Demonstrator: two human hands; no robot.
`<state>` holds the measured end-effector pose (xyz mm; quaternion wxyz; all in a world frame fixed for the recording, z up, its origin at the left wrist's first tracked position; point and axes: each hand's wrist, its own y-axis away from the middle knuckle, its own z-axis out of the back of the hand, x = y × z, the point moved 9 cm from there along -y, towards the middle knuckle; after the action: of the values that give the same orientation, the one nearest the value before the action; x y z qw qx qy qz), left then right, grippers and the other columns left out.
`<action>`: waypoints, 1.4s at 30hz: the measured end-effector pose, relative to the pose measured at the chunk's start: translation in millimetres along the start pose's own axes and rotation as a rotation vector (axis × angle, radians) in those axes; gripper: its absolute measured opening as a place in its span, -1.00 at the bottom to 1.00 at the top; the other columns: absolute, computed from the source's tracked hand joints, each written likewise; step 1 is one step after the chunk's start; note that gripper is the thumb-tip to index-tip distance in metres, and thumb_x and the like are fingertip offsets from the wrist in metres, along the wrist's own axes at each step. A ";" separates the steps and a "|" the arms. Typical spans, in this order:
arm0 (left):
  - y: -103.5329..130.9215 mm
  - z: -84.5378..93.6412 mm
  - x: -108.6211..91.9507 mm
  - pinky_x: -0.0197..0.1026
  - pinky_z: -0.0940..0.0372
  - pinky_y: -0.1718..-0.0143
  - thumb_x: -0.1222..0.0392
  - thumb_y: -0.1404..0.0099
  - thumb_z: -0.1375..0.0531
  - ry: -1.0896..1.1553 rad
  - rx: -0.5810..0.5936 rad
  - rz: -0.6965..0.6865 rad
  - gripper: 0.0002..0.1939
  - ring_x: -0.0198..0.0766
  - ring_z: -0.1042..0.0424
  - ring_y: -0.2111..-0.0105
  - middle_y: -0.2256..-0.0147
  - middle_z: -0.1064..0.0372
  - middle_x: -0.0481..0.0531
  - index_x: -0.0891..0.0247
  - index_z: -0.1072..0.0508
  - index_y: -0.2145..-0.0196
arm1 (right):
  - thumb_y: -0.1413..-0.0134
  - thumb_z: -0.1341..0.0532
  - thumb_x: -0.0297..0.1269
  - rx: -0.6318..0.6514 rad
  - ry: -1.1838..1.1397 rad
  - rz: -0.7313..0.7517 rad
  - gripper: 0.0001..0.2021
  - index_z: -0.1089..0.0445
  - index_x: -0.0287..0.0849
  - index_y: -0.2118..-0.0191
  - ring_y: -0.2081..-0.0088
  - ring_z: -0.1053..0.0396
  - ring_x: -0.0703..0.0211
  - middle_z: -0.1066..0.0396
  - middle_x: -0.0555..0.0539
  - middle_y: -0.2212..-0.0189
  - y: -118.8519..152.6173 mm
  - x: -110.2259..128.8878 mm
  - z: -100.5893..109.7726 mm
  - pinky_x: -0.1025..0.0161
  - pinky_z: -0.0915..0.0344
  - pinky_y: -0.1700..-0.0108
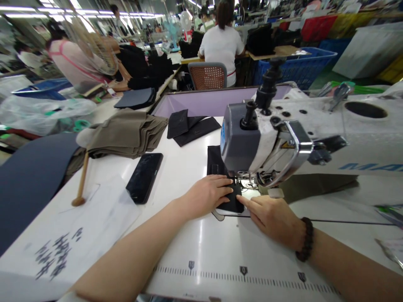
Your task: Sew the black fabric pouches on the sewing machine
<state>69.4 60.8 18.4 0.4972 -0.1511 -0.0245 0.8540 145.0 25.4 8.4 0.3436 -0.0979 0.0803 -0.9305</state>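
A black fabric piece (215,157) lies flat on the white table under the head of a sewing machine (242,138). My left hand (206,195) rests on it with fingers stretched out, the tips close to the presser foot (241,183). From the other side, my right hand (272,216) touches the fabric's right edge with its index finger extended. The other fingers of that hand curl underneath and are partly hidden. A dark beaded bracelet (305,239) circles the right wrist. The needle itself is hard to make out.
Several folded black pieces (192,126) lie behind on the table. To the left are a stack of brown fabric (126,132), a black phone (145,178), a wooden stick (82,180) and handwritten paper (94,226). Brown cloth (317,188) sits under the machine arm. Co-workers sit beyond.
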 end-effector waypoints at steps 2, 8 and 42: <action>0.5 -0.1 0.1 -0.15 -0.16 -0.03 0.18 -0.23 -0.10 0.003 0.006 -0.002 -0.75 -0.20 -0.25 0.04 0.05 -0.30 0.07 0.32 -0.40 0.16 | 0.00 -0.03 -0.48 -0.005 0.013 0.004 -0.69 -0.34 -0.23 0.11 0.49 -0.33 0.30 -0.42 -0.05 0.51 0.2 0.1 -0.3 0.36 -0.13 0.48; 1.2 -0.6 0.8 -0.15 -0.15 -0.03 0.19 -0.23 -0.11 0.001 0.014 -0.002 -0.75 -0.21 -0.26 0.04 0.05 -0.29 0.08 0.32 -0.40 0.15 | 0.02 -0.03 -0.49 -0.007 0.006 -0.013 -0.68 -0.34 -0.23 0.11 0.50 -0.33 0.30 -0.41 -0.03 0.51 1.1 -2.1 -0.5 0.36 -0.12 0.48; 7.1 -4.0 -26.8 -0.16 -0.22 0.05 0.30 -0.31 0.03 0.026 0.045 -0.167 -0.77 -0.21 -0.29 0.09 0.14 -0.34 0.11 0.38 -0.41 0.26 | -0.03 0.02 -0.46 -0.004 -0.064 0.107 -0.72 -0.36 -0.25 0.18 0.55 -0.23 0.29 -0.31 0.01 0.60 7.3 7.4 4.1 0.31 -0.04 0.50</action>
<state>76.9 33.9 19.4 0.5701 -0.1481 -0.0112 0.8080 145.0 14.7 11.8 0.3950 -0.1239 0.0764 -0.9071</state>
